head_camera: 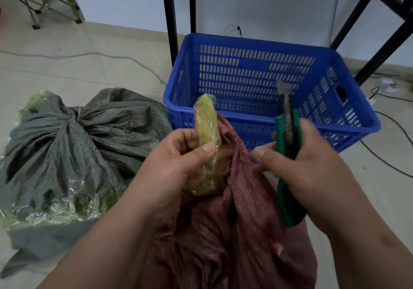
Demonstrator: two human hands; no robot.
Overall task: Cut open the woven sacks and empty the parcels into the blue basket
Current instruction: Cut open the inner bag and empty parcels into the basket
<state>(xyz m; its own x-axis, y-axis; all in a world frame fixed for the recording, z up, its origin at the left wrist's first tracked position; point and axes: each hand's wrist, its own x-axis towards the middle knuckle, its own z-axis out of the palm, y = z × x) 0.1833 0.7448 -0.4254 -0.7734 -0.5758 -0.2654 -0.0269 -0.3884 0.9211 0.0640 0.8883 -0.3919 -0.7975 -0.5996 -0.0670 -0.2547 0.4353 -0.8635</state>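
Left hand (176, 165) grips red sack's (223, 232) taped neck (207, 145) taut for cutting; right hand (312, 161) clasps green cutter (287, 154), blade up, before blue basket (357, 118).

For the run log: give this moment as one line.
left hand: grips red sack neck | right hand: holds knife | basket: empty

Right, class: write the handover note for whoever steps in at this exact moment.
Left hand grips the taped yellow-green neck of the red sack.
Right hand holds the green utility knife, blade out, pointing up.
Grey sack lies tied at left.
Blue basket ahead holds no visible parcels.
Done: nothing opened.
Left: cut both sacks, empty them.
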